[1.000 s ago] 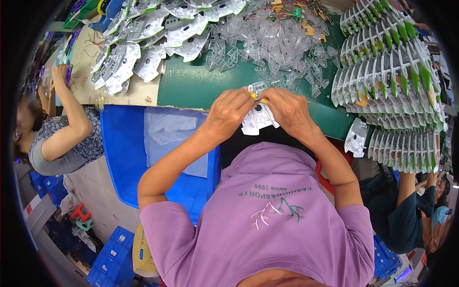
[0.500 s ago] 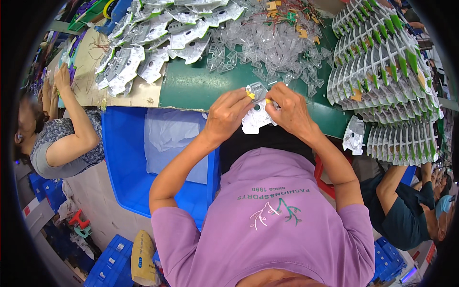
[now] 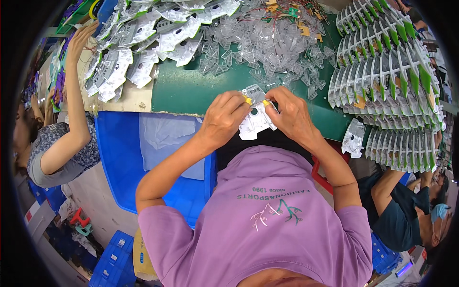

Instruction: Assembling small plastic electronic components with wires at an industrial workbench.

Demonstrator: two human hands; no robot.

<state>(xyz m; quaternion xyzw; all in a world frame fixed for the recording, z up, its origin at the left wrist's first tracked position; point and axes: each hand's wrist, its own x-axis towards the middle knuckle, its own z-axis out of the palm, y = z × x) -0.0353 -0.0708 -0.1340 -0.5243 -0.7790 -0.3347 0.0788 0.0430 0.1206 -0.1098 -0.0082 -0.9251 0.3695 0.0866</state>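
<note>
A white and grey moulded plastic shell with a dark round hole is held between my hands, at the near edge of the green tabletop. My left hand pinches it from the left, fingers curled in. On its right side my right hand is closed, thumb and forefinger pressed together near the hole. Yellow patches show at the fingertips of both hands; whether they are finger coverings or small parts I cannot tell. Anything tiny within the pinches is hidden.
Clear plastic pieces lie heaped beyond my hands. White shells with green edges are piled at the left, more stand in stacked rows at the right. One shell lies nearby. A blue bin stands left; co-workers sit both sides.
Both hands stay on the shell with small finger movements; the shell sits slightly lower in view. The left co-worker's arm has reached up and farther out.
</note>
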